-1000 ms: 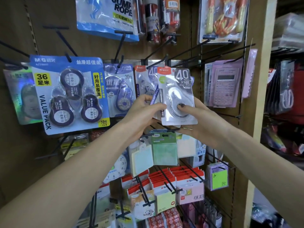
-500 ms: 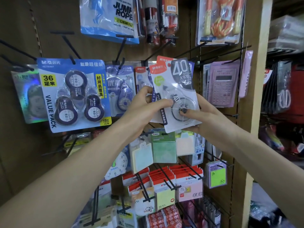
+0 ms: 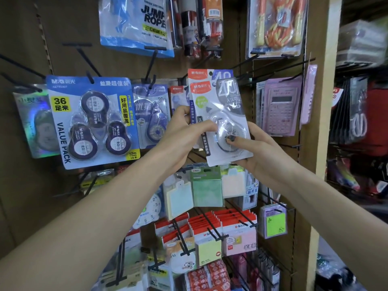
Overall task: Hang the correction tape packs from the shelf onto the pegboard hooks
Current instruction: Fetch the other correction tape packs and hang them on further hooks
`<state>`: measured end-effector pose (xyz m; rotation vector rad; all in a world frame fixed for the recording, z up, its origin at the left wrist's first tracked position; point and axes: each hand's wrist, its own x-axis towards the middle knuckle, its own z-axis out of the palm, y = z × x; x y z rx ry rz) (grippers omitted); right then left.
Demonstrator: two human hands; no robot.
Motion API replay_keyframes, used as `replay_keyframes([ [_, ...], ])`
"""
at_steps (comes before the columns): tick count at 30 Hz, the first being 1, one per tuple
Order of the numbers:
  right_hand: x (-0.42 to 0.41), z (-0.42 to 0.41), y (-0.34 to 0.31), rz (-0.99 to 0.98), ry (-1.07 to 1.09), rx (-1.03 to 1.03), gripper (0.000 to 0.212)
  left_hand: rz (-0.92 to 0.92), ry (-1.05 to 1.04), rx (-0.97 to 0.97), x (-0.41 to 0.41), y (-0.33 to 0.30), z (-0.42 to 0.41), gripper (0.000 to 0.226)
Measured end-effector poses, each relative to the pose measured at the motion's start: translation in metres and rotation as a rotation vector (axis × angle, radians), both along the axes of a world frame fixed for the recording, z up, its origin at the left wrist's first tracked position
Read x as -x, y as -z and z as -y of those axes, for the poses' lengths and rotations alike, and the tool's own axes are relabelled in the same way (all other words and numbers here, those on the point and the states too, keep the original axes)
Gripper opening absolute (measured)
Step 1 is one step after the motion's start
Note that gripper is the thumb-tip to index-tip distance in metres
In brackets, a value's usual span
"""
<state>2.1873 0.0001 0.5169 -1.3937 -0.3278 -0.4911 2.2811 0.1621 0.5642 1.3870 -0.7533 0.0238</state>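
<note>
We are in a shop, facing a brown board wall (image 3: 63, 38) full of black hooks (image 3: 84, 57) with things hanging on them. At the upper middle of the frame hangs a jump rope bag (image 3: 138, 26). At the middle left hangs a big blue pack (image 3: 92, 120) with three round tapes in it. At the right hangs a pink calculator (image 3: 280, 110). Lower down we see little note pads (image 3: 206, 187) in rows.

In the middle of the frame we hold up a tape pack (image 3: 224, 114). Another pack (image 3: 201, 75) like it sits just behind, with its orange top peeking above.

We think the tape pack is very light. The card back looks thin and may bend if we push hard. The clear plastic front looks smooth and shiny, so it may slip. The best places to hold it seem to be the lower edges and the round bump, so the hole at the top stays free for the hook.

Our left hand (image 3: 184, 139) pinches the left side of the tape pack, thumb on the front. Our right hand (image 3: 258, 152) holds the bottom right part from behind, with its thumb pressing on the round bump.

The tape pack is a tall white card with an orange tab at the top left and a big grey "40" at the top right. There is a green spot under the tab. A clear round tape wheel sits in the lower half. The pack leans a little to the left.
</note>
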Motion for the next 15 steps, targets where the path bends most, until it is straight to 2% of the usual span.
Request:
replay_keyframes([
  [7, -0.0046, -0.0015, -0.0055, 0.012, 0.035, 0.011, 0.042, -0.014, -0.009, 0.021, -0.0018, -0.0032, 0.0012, 0.045],
  [11, -0.0068, -0.002, -0.006, -0.002, 0.048, -0.015, 0.04, -0.007, -0.022, 0.009, 0.0002, -0.0055, -0.0001, 0.059],
  [15, -0.0092, -0.0027, -0.0046, -0.007, 0.075, -0.042, 0.038, -0.017, -0.06, -0.003, -0.0008, -0.0031, 0.0012, 0.059],
])
